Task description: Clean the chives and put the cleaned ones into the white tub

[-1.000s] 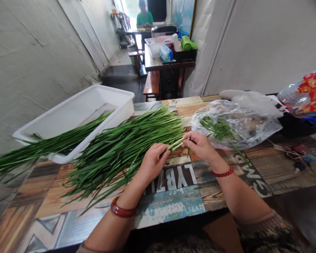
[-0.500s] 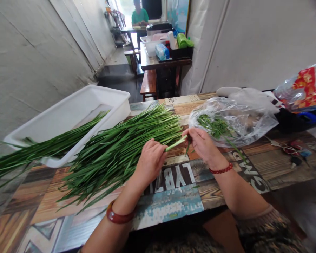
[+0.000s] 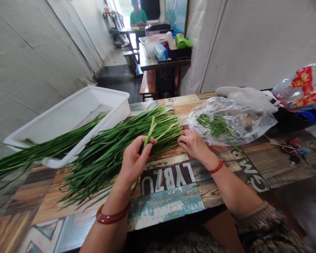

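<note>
Along a patchwork bench, long greens overhang a white tub; beside it lies a leafy heap. The left hand grips several pale stalks; the right hand, fingers curled, any hold unclear, nears a clear bag.

At the right end of the desk, a clear packet with red print lies behind a black item with a blue band. Small corded articles lie nearer. The rear desk carries a white bin, a blue-and-white packet and a black tray. A reddish-brown bench stands below. Farther back: one person in a green top.
</note>
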### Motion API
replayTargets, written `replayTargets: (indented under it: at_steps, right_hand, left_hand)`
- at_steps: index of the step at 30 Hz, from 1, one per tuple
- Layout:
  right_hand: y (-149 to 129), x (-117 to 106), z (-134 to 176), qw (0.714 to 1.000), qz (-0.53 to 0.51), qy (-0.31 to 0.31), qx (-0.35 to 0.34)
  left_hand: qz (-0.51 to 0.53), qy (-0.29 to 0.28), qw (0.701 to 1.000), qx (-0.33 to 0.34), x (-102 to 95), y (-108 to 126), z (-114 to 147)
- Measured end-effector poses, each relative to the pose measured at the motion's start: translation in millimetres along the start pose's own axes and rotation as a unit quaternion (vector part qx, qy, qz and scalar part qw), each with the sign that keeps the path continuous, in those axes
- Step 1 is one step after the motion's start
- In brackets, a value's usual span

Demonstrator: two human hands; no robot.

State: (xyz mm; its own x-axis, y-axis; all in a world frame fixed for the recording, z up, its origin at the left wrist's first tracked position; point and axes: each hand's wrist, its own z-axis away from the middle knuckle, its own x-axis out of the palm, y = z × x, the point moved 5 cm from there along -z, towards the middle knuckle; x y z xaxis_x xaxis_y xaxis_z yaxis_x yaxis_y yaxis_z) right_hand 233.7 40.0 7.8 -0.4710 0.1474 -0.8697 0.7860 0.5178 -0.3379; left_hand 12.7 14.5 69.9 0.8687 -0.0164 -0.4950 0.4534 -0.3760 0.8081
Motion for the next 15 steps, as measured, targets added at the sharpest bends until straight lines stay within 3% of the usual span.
replayTargets:
  at_steps: [4, 9, 15]
  right_hand:
    - [-8.7, -13.1, -1.5, 0.993, -0.114, 0.02, -0.031]
    - [-10.6, -15.2, -2.0, 0.954, -0.301, 0.011, 0.011]
    - [-12.1, -12.1, -2.5, 0.941, -0.336, 0.009, 0.047]
  left_hand:
    - [0.041, -0.012, 0.998, -0.038, 8.1, -11.2, -0.3]
    - [0.025, -0.018, 0.998, -0.06, 24.2, -19.8, 0.3]
    - [0.004, -0.099, 0.995, -0.02, 44.6, -12.6, 2.7]
